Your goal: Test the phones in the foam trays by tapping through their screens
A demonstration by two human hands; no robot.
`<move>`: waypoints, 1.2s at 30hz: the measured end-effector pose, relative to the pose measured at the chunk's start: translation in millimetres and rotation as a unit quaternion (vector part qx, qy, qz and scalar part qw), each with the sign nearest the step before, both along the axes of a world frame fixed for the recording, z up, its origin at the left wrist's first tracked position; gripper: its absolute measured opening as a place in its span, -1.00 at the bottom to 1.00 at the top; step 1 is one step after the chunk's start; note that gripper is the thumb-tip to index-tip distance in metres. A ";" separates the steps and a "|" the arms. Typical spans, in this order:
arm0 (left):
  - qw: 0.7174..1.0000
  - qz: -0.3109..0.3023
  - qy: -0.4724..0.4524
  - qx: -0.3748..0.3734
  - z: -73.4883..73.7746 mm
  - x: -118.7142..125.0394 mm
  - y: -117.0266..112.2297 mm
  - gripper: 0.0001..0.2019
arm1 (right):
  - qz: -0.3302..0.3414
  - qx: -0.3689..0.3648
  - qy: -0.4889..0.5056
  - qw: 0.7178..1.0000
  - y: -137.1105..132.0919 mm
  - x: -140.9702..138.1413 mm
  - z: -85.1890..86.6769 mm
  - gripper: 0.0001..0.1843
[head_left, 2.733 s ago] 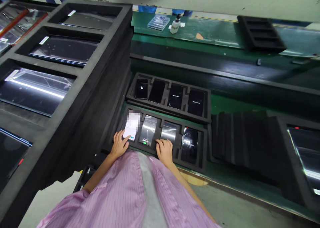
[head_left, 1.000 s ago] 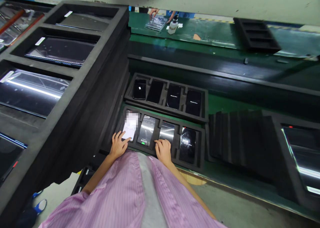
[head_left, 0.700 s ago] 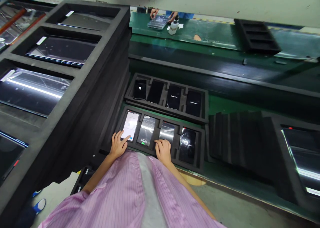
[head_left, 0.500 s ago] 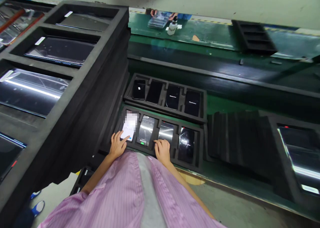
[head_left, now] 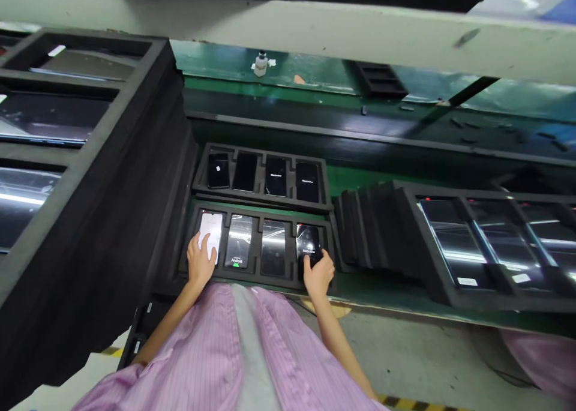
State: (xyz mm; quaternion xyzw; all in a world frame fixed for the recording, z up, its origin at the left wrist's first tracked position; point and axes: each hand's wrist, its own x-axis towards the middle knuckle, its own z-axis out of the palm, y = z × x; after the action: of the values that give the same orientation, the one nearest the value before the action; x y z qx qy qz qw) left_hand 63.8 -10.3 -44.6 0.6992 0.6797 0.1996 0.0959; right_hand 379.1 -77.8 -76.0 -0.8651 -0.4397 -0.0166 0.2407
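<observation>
My left hand point(head_left: 201, 262) lies over the lower left of a smartphone with a lit white screen point(head_left: 211, 226), fingers apart and thumb on the glass. That phone sits in the leftmost slot of a black foam tray point(head_left: 257, 272). My right hand point(head_left: 319, 274) grips the lower end of the rightmost smartphone point(head_left: 308, 238), thumb on the front and fingers at its right edge; a white logo shows on its dark screen. Between them lie a smartphone with Android start-up text point(head_left: 240, 243) and a dark-screened smartphone point(head_left: 273, 249).
A second foam tray point(head_left: 261, 201) with dark phones sits just behind. Tall stacks of foam trays stand at left point(head_left: 135, 159) and right point(head_left: 369, 225), with large-screened devices in their tops. A bottle point(head_left: 260, 63) and another black tray point(head_left: 380, 80) are on the far bench.
My right hand has moved right, from beside the third phone to the rightmost phone, which it now grips. My left hand stays at the white-screened phone. The view has swung right.
</observation>
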 end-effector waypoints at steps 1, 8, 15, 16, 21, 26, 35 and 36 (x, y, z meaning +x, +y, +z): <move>1.000 -0.001 0.003 0.000 0.0 4.1 5.5 -0.60 | 0.001 0.003 -0.005 1.000 3.1 1.5 -2.9 -0.42; 0.999 0.032 0.028 -0.006 -1.8 17.4 29.5 -0.58 | 0.017 0.012 -0.030 0.999 18.2 -1.0 -14.3 -0.41; 0.999 0.043 0.018 -0.011 -2.9 11.0 30.9 -0.58 | 0.023 -0.033 0.006 0.999 15.8 -0.3 -12.1 -0.37; 0.999 0.043 0.017 -0.007 -4.4 8.7 28.5 -0.58 | 0.022 -0.037 0.012 0.999 15.7 -0.4 -11.7 -0.37; 0.999 0.031 0.002 0.011 -8.6 0.5 25.2 -0.60 | 0.024 -0.027 0.009 0.999 15.7 -2.1 -10.9 -0.40; 0.998 0.006 -0.012 0.062 12.9 16.8 85.3 -0.60 | 0.023 -0.045 -0.014 0.999 17.9 -2.9 -7.7 -0.41; 0.995 0.070 -0.065 0.000 31.5 28.9 169.4 -0.55 | 0.024 -0.026 0.000 0.999 12.7 5.7 -12.1 -0.41; 0.995 0.072 -0.073 -0.005 30.5 26.5 169.8 -0.54 | 0.021 -0.029 0.002 0.999 12.4 6.2 -12.8 -0.41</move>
State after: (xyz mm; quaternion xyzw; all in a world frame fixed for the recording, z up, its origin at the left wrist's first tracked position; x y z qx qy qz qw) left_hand 90.3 159.5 -14.2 0.6316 0.7205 0.2530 0.1340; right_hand 385.3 -65.4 -88.8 -0.8622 -0.4578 0.0028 0.2166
